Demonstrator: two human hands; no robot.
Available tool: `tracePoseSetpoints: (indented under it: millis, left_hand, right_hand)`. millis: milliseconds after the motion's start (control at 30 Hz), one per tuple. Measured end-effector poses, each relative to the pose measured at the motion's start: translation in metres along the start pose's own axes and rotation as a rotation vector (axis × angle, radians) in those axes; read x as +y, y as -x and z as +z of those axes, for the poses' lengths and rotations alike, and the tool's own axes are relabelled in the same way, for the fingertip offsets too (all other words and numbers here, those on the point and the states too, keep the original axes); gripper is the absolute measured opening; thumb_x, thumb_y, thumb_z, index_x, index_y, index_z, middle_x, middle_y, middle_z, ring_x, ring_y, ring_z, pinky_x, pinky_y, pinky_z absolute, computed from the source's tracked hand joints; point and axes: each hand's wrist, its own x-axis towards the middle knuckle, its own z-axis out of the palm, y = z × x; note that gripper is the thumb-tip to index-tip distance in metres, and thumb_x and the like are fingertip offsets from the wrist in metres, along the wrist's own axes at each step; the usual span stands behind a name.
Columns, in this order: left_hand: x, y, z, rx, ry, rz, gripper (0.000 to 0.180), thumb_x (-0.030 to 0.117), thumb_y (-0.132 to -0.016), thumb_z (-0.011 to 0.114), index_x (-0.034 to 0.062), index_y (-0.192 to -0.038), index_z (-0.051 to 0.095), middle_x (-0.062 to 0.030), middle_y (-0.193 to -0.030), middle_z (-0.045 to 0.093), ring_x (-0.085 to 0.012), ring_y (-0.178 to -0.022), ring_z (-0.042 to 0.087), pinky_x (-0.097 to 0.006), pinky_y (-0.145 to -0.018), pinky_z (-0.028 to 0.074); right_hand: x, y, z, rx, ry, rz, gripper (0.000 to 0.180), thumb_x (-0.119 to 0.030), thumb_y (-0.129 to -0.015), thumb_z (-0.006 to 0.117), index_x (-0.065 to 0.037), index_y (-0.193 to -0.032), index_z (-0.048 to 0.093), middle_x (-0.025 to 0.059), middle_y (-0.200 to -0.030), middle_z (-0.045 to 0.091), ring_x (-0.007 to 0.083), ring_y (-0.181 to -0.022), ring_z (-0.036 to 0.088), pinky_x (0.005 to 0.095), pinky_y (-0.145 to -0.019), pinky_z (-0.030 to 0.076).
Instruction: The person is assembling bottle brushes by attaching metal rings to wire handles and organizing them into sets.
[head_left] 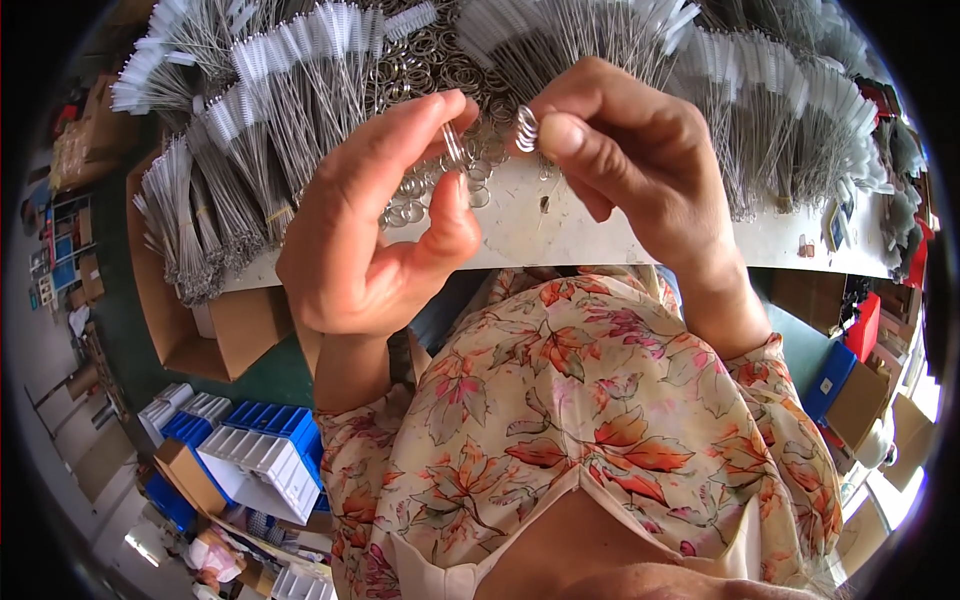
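Raised over the table's near edge, my left hand [365, 205] has its thumb and fingers curved round some narrow, shiny metal pieces [453, 146]. They look like rings seen edge-on, but I cannot tell for sure. Facing it, my right hand [635, 150] pinches a short row of metal rings [526, 130] between thumb and forefinger. The two hands are apart. Beneath and beyond them lies a heap of loose metal rings [410, 70], partly hidden by my left hand.
Bundles of wire-handled brushes with white bristles [310, 50] stand left of the rings, and more brushes [770, 100] to the right. The white table [600, 240] ends just before my body. A cardboard box [215, 345] and blue and white bins [265, 455] are at lower left.
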Motion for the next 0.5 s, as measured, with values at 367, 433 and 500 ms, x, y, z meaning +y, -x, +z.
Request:
tracePoseSetpoints:
  millis: [367, 433, 500]
  left_hand:
    - [-0.005, 0.004, -0.002, -0.069, -0.236, 0.192, 0.037, -0.008, -0.071, 0.063, -0.0069, -0.107, 0.057, -0.0188, -0.100, 0.062, -0.0216, -0.085, 0.064, -0.027, -0.070, 0.055]
    - [0.011, 0.003, -0.003, -0.055, 0.407, -0.354, 0.040, -0.013, -0.069, 0.057, -0.0087, -0.109, 0.055, -0.0198, -0.106, 0.059, -0.0182, -0.085, 0.063, -0.026, -0.071, 0.055]
    - [0.007, 0.004, -0.016, -0.107, 0.910, -0.634, 0.038, -0.011, -0.073, 0.053, -0.0117, -0.111, 0.051, -0.0208, -0.107, 0.057, -0.0174, -0.085, 0.062, -0.027, -0.073, 0.053]
  right_hand:
    - [0.002, 0.001, 0.013, -0.113, -0.091, -0.025, 0.014, -0.011, -0.084, 0.061, 0.002, -0.088, 0.063, 0.0094, -0.093, 0.059, 0.0071, -0.058, 0.052, 0.0179, -0.048, 0.041]
    - [0.008, 0.000, 0.012, -0.092, 0.182, -0.382, 0.010, -0.008, -0.080, 0.064, 0.001, -0.083, 0.064, 0.0109, -0.090, 0.060, 0.0120, -0.061, 0.057, 0.0201, -0.052, 0.045]
    - [0.009, 0.002, 0.016, -0.054, 0.190, -0.507, 0.007, -0.005, -0.075, 0.066, 0.000, -0.079, 0.065, 0.0104, -0.087, 0.060, 0.0164, -0.062, 0.060, 0.0232, -0.053, 0.048]
